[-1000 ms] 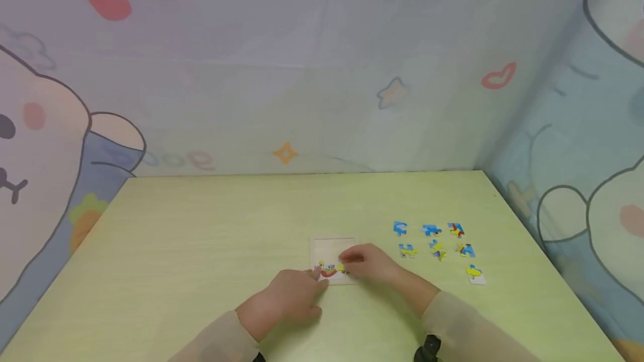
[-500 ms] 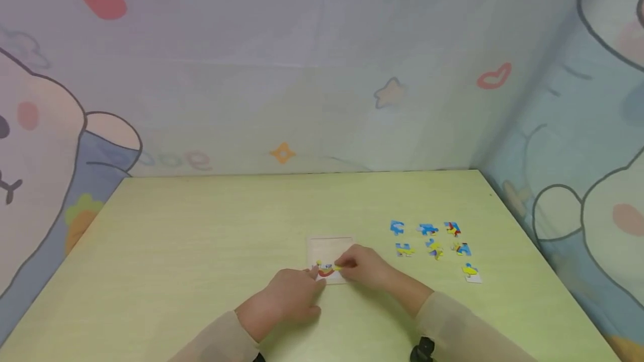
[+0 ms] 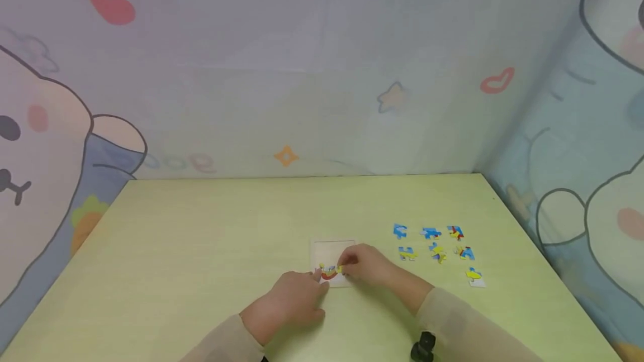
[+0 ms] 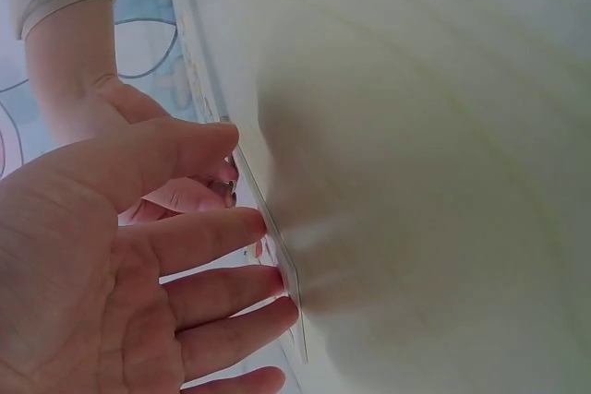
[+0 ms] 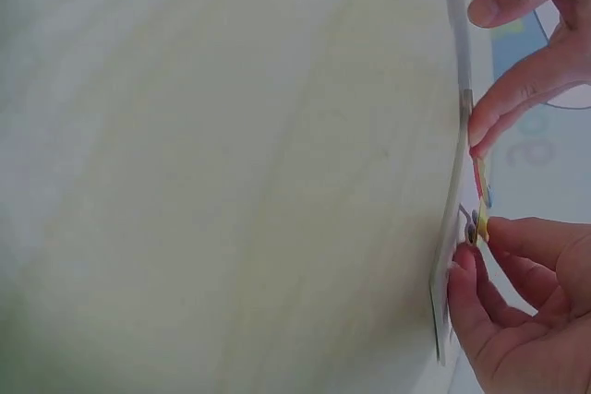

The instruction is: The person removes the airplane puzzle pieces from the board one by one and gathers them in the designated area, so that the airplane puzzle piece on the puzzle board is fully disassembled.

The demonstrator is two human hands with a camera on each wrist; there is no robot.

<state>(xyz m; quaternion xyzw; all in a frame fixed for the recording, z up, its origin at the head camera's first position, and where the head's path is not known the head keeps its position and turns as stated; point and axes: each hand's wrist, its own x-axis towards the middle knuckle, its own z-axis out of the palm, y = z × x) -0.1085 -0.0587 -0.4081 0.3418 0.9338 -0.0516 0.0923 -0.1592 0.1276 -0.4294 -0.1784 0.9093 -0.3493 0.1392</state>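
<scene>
A shallow white puzzle tray [image 3: 332, 250] lies before me on the table. Along its near side sit joined jigsaw pieces [image 3: 328, 276] with a red curve and yellow bits. My left hand [image 3: 294, 298] rests its extended fingertips on the tray's left part and those pieces; the left wrist view shows its fingers [image 4: 222, 292] fairly straight. Between thumb and fingers, my right hand [image 3: 369, 264] pinches a small yellow puzzle piece [image 5: 483, 225] at the right end of the joined pieces. The right wrist view shows this piece tilted above the tray. My fingers hide part of the picture.
Several loose puzzle pieces [image 3: 437, 252], blue, yellow and red, lie spread to the right of the tray. One yellow and white piece [image 3: 474, 276] is nearest me. The pale table [image 3: 201, 239] meets a printed cloth wall [image 3: 226, 99] at its back edge.
My right hand has shifted slightly along the right end of the joined pieces, still pinching the yellow piece. My left hand stays on the tray. The head view has swayed a little.
</scene>
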